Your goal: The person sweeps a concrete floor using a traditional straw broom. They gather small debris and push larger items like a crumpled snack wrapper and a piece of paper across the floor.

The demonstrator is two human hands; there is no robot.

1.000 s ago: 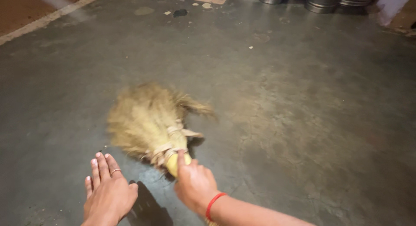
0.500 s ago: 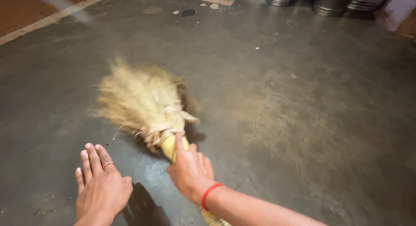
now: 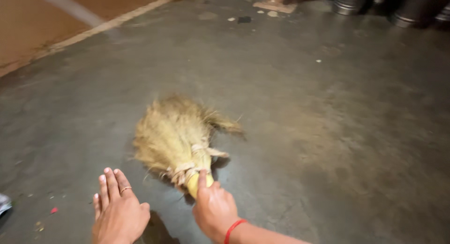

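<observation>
The right hand has its fingers wrapped tight around the yellow handle of a grass broom, the forefinger stretched along the handle toward the binding. A red band circles that wrist. The broom's straw head fans out just beyond the fingertips, up and to the left of them, and lies flat against the grey floor, with a few loose strands trailing off to the right.

The left hand holds nothing: it rests palm down on the floor just beside the broom head, near but apart from it, fingers straight and close together, a ring on one of them.

Further out, small bits of litter lie on the floor at the left. Along the far edge stand several metal containers, well apart from the broom, with pale scraps nearby.
</observation>
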